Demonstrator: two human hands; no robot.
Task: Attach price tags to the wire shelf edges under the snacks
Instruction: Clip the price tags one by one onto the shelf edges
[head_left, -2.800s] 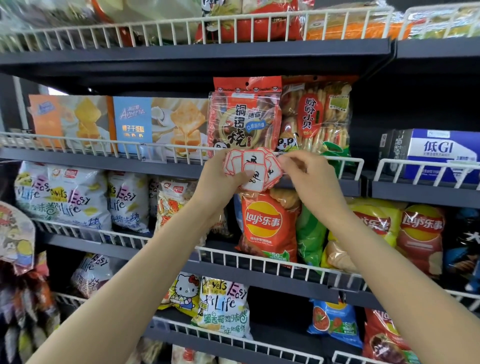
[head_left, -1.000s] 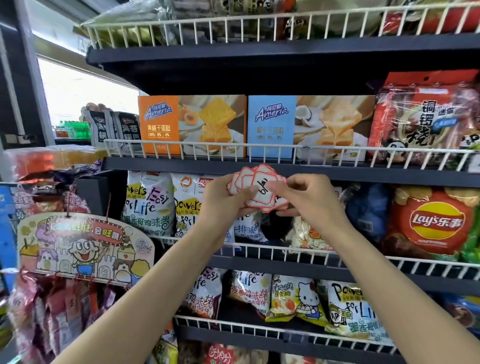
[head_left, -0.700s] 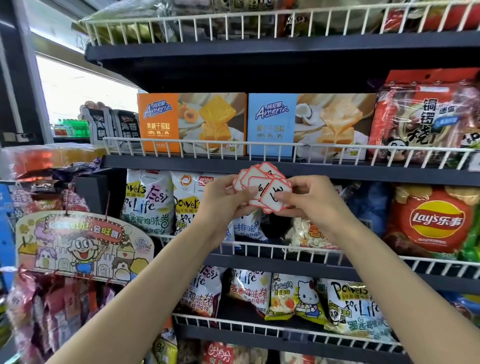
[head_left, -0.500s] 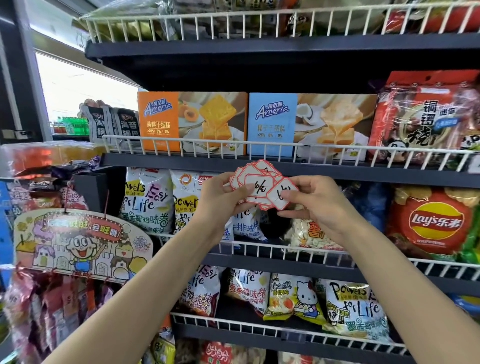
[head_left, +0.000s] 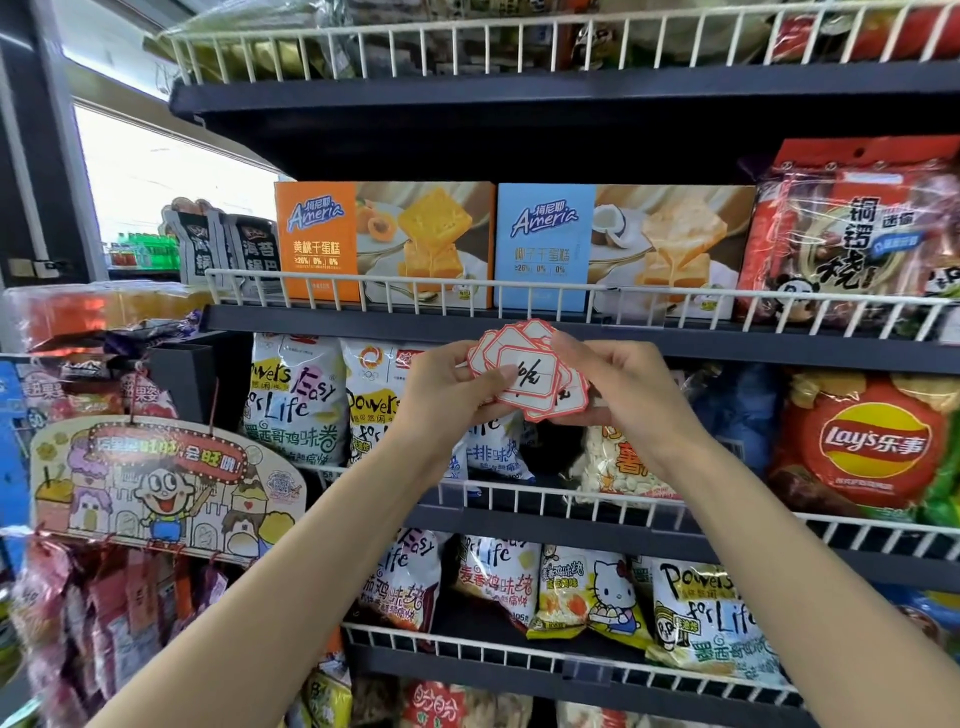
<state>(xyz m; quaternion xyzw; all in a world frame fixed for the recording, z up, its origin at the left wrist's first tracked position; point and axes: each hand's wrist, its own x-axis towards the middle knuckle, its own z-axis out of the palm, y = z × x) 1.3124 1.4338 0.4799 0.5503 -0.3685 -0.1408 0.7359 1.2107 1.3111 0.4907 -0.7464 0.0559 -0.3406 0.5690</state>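
At frame centre, my left hand (head_left: 451, 387) grips the fanned price tags (head_left: 527, 376) while my right hand (head_left: 631, 387) pinches their edge (one tag only, I judge, should peel away) just below the wire shelf edge (head_left: 467, 293) holding boxed cakes.

My left hand (head_left: 447, 387) and right hand (head_left: 631, 387) are raised together, bare forearms outstretched, fingers pinched closed.
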